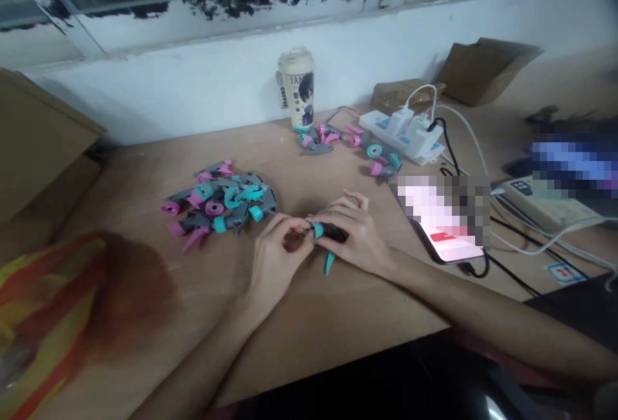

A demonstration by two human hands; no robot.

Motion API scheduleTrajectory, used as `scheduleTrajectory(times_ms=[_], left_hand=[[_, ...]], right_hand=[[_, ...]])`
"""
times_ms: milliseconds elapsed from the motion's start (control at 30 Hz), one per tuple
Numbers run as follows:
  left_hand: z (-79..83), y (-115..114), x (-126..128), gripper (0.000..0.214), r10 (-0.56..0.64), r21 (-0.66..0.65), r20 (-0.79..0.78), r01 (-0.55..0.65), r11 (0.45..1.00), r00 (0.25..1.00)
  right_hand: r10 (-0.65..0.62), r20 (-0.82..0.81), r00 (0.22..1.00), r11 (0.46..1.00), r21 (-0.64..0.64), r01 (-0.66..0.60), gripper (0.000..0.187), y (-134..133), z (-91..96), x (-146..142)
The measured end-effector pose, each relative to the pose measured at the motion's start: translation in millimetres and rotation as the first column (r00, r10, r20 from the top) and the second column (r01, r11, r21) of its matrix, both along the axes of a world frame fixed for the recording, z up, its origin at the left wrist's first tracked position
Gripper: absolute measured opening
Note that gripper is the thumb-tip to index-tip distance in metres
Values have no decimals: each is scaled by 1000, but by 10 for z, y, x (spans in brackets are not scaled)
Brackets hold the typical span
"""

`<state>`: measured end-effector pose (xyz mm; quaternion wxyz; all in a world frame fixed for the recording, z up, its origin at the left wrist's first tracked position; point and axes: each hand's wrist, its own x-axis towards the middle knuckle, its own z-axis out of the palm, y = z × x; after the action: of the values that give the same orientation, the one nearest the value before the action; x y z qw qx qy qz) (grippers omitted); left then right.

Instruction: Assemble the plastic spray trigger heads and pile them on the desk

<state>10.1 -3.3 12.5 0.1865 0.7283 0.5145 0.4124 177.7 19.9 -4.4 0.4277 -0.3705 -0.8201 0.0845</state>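
Observation:
My left hand and my right hand meet at the middle of the wooden table. Together they pinch a small spray nozzle part with a dark body, a teal ring and a teal trigger hanging down. The left fingers close on its teal end, and the right fingers wrap the dark body. A pile of several grey, teal and pink spray nozzles lies just left of my hands.
A second cluster of nozzles lies by a coffee cup and a white power strip with chargers. A phone lies to the right among cables. Cardboard boxes stand at the back right and far left. A colourful bag sits lower left.

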Motion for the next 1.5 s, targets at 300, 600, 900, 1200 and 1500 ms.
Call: scheduleTrajectory(times_ms=[300, 600, 900, 1200, 1500], left_hand=[[-31, 36, -37, 8, 17, -62, -64, -21, 998, 998], [-39, 31, -64, 10, -36, -49, 132, 42, 998, 991], [36, -38, -61, 8, 23, 78, 128, -33, 996, 991], [43, -54, -48, 5, 19, 162, 64, -29, 986, 998], [-5, -30, -56, 4, 6, 207, 67, -20, 978, 998]], right_hand=[[-14, 4, 1000, 1000, -13, 14, 19, 33, -52, -7], [-36, -78, 996, 998, -63, 31, 22, 40, -29, -17], [-23, -169, 985, 996, -86, 9, 26, 30, 28, 18], [-14, -174, 985, 998, -64, 3, 25, 12, 48, 19], [-13, -178, 984, 999, -53, 4, 26, 6, 41, 4]])
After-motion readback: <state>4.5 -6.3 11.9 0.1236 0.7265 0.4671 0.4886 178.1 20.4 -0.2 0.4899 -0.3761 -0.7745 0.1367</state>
